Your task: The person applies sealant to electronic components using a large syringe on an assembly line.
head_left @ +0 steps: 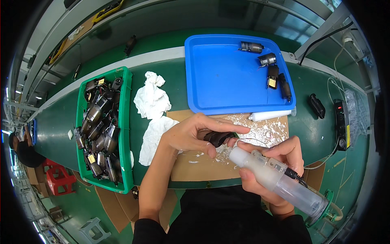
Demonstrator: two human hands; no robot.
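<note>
My left hand (pixel 191 134) is closed around a small dark part (pixel 216 138) with thin wires, above the cardboard. In my right hand (pixel 276 166) is a translucent glue dispensing syringe (pixel 280 181), its white front end pointing up and left at the part. A clamp with a black cable sits on the syringe's side, and a green cap with a hose closes its rear end. The syringe's tip is hidden near my left fingers, so I cannot tell whether it touches the part. White smears cover the cardboard sheet (pixel 195 172) beneath both hands.
A green crate (pixel 126 154) full of dark parts stands at left. Crumpled white cloths (pixel 151 97) lie beside it. Ahead, a blue tray (pixel 227 106) holds several similar parts. A white tube (pixel 270 116), a black piece (pixel 317 106) and a black control box (pixel 342 122) lie rightward.
</note>
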